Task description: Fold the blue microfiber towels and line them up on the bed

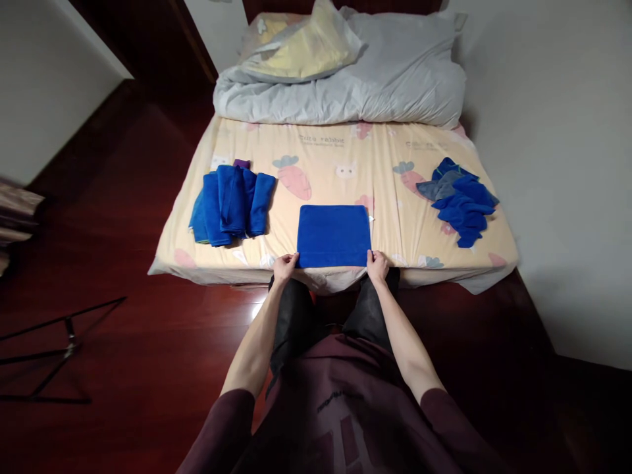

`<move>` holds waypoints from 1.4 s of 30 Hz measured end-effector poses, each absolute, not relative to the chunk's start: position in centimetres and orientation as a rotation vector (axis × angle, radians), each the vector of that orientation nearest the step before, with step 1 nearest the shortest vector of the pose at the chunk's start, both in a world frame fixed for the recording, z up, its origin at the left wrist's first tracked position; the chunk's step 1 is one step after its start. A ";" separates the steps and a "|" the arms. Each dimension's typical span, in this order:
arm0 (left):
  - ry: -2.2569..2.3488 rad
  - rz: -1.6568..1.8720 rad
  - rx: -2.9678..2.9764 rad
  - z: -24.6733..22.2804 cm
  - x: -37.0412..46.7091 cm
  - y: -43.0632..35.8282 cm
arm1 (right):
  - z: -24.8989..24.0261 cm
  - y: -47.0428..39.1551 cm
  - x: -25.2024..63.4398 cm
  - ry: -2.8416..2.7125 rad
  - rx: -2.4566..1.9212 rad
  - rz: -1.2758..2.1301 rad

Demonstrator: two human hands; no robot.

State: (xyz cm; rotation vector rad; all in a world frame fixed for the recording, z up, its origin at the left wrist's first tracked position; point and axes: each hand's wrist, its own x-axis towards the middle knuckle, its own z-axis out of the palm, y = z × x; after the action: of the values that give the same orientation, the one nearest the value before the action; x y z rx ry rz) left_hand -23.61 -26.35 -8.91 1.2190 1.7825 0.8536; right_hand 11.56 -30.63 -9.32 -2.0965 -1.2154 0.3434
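A blue towel (334,234) lies flat as a neat rectangle at the front edge of the bed, straight before me. Its near left corner is pinched in my left hand (285,268). My right hand (378,266) grips the near right corner between thumb and fingers. To the left is a group of rolled or folded blue towels (231,204), with a bit of purple cloth (241,163) behind them. On the right sits a crumpled heap of blue and grey cloths (464,207).
The bed (326,164) has a yellow sheet with a carrot print. A grey quilt (395,72) and a yellow pillow (311,49) are at its head. A wall (557,164) stands close on the right. Black tripod legs (66,352) rest on the floor at left.
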 end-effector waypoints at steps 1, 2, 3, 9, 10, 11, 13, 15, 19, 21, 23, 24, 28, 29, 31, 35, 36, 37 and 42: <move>1.798 0.832 1.211 -8.9 -23.6 -26.3 | -9.3 -30.5 11.3 -1.213 -2.125 0.328; 1.810 0.811 1.200 -8.8 -23.7 -26.3 | -9.3 -30.4 11.1 -1.214 -2.160 0.320; 1.818 0.795 1.188 -8.8 -23.7 -26.2 | -9.3 -30.3 11.0 -1.215 -2.195 0.316; 1.834 0.765 1.126 -9.3 -23.8 -26.0 | -9.2 -30.4 10.3 -1.210 -2.225 0.247; 1.835 0.763 1.121 -9.4 -23.8 -26.0 | -9.1 -30.4 10.3 -1.220 -2.235 0.235; 1.838 0.762 1.117 -9.5 -23.8 -26.0 | -9.0 -30.5 10.3 -1.230 -2.253 0.230; 1.845 0.764 1.112 -9.5 -23.8 -25.9 | -8.9 -30.5 10.3 -1.252 -2.295 0.243; 1.847 0.774 1.112 -9.6 -23.8 -25.9 | -8.7 -30.5 10.4 -1.259 -2.315 0.275; 1.841 0.765 1.123 -9.5 -23.7 -25.9 | -8.3 -30.4 10.6 -1.251 -2.287 0.352; 1.844 0.754 1.126 -9.5 -23.7 -25.9 | -8.0 -30.4 10.6 -1.259 -2.324 0.362; 1.851 0.743 1.130 -9.3 -23.7 -25.9 | -7.6 -30.4 10.5 -1.277 -2.390 0.350; 1.857 0.735 1.132 -9.2 -23.7 -26.0 | -7.5 -30.5 10.5 -1.288 -2.416 0.342; 1.876 0.692 1.171 -8.4 -23.3 -26.1 | -7.0 -30.7 10.3 -1.315 -2.439 0.326; 1.881 0.682 1.202 -8.1 -23.2 -26.2 | -7.0 -30.8 10.3 -1.317 -2.430 0.325; 1.912 0.657 1.320 -7.6 -22.8 -26.4 | -6.9 -31.0 10.3 -1.317 -2.407 0.327; 1.996 0.595 1.537 -6.7 -22.4 -27.0 | -6.9 -31.2 10.3 -1.317 -2.373 0.350; 1.998 0.590 1.539 -6.5 -22.4 -27.1 | -6.9 -31.2 10.3 -1.319 -2.369 0.358; 1.997 0.588 1.526 -6.5 -22.4 -27.2 | -6.9 -31.3 10.3 -1.320 -2.368 0.365; 1.987 0.584 1.479 -6.4 -22.8 -27.2 | -6.5 -31.2 10.2 -1.328 -2.396 0.398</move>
State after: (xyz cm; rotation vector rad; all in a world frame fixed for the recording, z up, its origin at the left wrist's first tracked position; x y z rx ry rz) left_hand -22.76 -27.18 -6.41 1.4792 1.9872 0.5842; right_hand 10.25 -31.22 -6.47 -2.3957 -1.3276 0.3980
